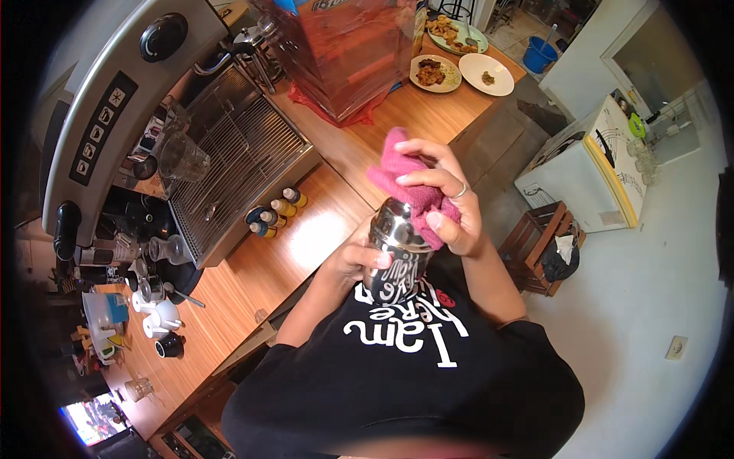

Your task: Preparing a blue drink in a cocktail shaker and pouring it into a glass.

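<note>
A shiny metal shaker [396, 223] with a rounded shoulder is held upright in front of my chest. My left hand [359, 256] is closed around its side, the thumb lying across the front. My right hand [453, 199], with a ring on one finger, grips a bunched pink cloth [399, 170]. The cloth presses against the upper right side of the shaker and covers part of its top. Reflections on the metal make its lower part hard to tell from my black shirt.
An espresso machine [115, 99] with a drip grate [229, 126] fills the left. Small bottles [284, 206] stand on the wooden counter [306, 241], white cups [160, 317] farther left. Plates of food [436, 74] and a red-wrapped box [344, 61] are at the back; a wooden crate [535, 245] is right.
</note>
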Motion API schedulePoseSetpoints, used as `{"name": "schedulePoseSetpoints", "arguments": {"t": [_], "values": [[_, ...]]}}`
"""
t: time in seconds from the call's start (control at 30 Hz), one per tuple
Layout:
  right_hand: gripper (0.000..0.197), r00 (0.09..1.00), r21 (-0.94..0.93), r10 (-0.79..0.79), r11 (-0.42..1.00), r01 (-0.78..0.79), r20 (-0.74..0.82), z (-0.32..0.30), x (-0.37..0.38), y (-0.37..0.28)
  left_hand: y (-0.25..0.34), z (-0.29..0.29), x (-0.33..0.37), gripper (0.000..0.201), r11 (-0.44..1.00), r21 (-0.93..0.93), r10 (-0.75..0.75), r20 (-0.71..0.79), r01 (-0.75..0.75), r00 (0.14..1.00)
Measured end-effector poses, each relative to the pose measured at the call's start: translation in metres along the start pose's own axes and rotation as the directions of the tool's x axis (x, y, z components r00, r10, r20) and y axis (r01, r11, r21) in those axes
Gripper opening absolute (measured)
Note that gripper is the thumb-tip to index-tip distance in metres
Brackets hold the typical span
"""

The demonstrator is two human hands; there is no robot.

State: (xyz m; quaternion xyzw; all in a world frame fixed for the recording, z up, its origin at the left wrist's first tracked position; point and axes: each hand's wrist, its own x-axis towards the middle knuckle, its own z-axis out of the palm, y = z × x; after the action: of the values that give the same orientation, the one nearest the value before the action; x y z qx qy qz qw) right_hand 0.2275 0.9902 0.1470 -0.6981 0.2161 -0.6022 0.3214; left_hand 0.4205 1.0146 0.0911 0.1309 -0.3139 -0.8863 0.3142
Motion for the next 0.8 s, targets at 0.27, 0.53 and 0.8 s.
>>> {"name": "schedulePoseSetpoints", "arguments": {"t": [0.27, 0.53, 0.8], "values": [[0.016, 0.987, -0.063, 0.042, 0.997, -0.033, 0.155, 0.001, 0.003, -0.004, 0.018, 0.021, -0.006, 0.094, 0.991, 0.136, -0.010, 0.000, 0.010, 1.000], [0.024, 0.945, -0.392, 0.328, 0.868, -0.304, -0.006, 0.015, 0.015, -0.020, 0.022, 0.028, -0.014, 0.081, 0.958, 0.286, 0.029, -0.110, 0.004, 0.993], [0.034, 0.614, 0.482, 0.719, 0.685, -0.546, -0.326, 0.018, -0.009, -0.002, 0.018, 0.026, -0.015, 0.090, 0.771, 0.629, 0.174, -0.059, -0.099, 0.983]]}}
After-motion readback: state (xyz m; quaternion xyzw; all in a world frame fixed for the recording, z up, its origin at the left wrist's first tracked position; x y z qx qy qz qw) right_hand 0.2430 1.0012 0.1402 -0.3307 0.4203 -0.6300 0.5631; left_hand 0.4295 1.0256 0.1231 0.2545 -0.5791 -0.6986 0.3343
